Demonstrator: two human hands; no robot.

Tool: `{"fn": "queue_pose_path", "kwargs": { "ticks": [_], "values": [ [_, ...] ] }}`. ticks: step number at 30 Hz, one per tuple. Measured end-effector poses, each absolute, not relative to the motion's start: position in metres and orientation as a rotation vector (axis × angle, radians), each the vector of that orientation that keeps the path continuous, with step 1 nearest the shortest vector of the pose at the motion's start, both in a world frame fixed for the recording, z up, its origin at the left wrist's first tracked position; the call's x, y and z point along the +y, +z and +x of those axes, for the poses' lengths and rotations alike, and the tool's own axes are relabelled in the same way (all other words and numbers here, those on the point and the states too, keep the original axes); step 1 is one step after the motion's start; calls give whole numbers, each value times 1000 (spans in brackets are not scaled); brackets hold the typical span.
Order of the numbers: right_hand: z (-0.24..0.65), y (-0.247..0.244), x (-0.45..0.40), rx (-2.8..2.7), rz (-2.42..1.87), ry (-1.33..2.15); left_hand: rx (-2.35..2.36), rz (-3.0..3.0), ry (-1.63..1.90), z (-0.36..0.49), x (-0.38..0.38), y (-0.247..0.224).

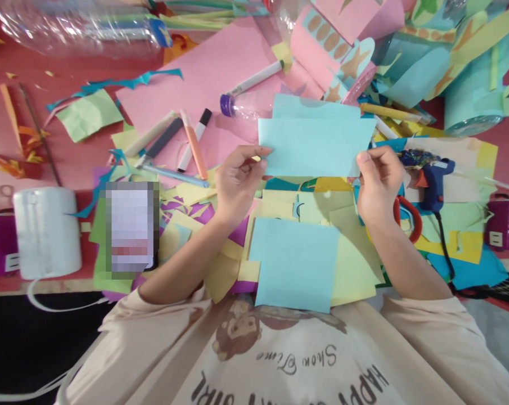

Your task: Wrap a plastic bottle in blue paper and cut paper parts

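A light blue paper rectangle (315, 147) is held up level between my two hands. My left hand (242, 177) pinches its lower left corner between thumb and fingers. At its right edge, my right hand (379, 183) pinches the sheet in the same way. Just behind it, the top of another light blue piece (315, 107) shows; whether the two are joined I cannot tell. A separate light blue sheet (294, 264) lies flat in front of my body, over yellow papers (353, 259).
Markers (195, 143), a clear bottle (250, 107) and pink paper (153, 101) lie beyond my hands. A blue glue gun (435, 183) and red-handled scissors (412, 219) are at right. A phone (131, 225) and white device (47, 233) sit left. Decorated blue items (469, 95) stand back right.
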State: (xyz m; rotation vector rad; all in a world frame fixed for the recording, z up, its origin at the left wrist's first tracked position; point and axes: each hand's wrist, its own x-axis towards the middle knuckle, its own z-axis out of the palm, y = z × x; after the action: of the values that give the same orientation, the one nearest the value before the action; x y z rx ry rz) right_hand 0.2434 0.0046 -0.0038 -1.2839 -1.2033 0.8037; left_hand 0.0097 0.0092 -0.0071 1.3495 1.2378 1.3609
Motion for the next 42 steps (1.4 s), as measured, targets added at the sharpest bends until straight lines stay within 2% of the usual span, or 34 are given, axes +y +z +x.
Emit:
{"fn": "queue_pose_path", "kwargs": {
  "ticks": [12,23,35,39,42],
  "values": [
    [243,-3,5,-1173,-1314,825,1150,1433,1484,8,8,-13],
    [243,-4,7,-1130,-1236,829,1062,1453,1359,4,11,-22],
    [242,-3,5,-1173,-1291,781,747,1556,1196,-3,16,-14],
    [244,-8,8,-1247,-1332,714,783,1620,1047,-2,19,-9],
    [248,-10,13,-1272,-1333,719,880,1655,1075,-1,24,-5]
  ]
}}
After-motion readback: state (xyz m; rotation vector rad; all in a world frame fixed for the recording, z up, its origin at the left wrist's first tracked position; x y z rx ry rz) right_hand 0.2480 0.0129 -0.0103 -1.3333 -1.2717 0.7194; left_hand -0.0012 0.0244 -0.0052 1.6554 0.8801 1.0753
